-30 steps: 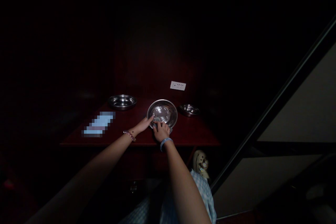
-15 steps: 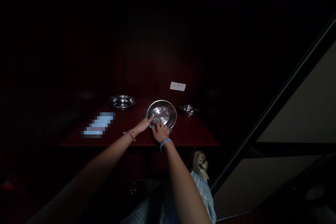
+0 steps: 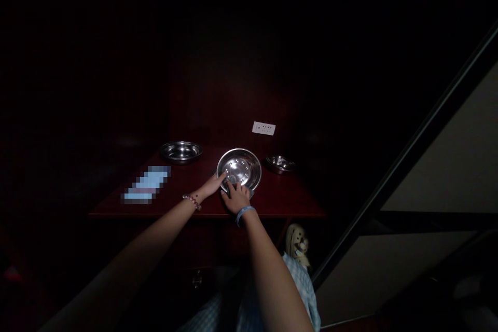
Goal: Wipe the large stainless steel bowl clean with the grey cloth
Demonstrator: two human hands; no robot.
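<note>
A shiny steel bowl point(image 3: 241, 163) is tilted towards me over the dark red table, its inside facing me. My left hand point(image 3: 212, 185) grips its left rim, thumb laid over the inner side and fingers behind. At the bowl's near edge, my right hand point(image 3: 236, 198) presses a greyish cloth point(image 3: 252, 193) against the metal with bent fingers. Most of the cloth is hidden under that hand, and the dim light blurs its outline.
On the table point(image 3: 155, 208), a wide steel dish point(image 3: 181, 152) stands back left, and smaller stacked steel bowls point(image 3: 280, 164) back right. A pixelated pale blue patch point(image 3: 147, 185) lies left. A white socket plate point(image 3: 263, 128) is on the wall. Below the table's right side shows a clog-type shoe point(image 3: 296, 241).
My right hand has shifted slightly left and down along the bowl's near edge, its fingers a little differently spread. The bowl and my left hand stay almost where they were.
</note>
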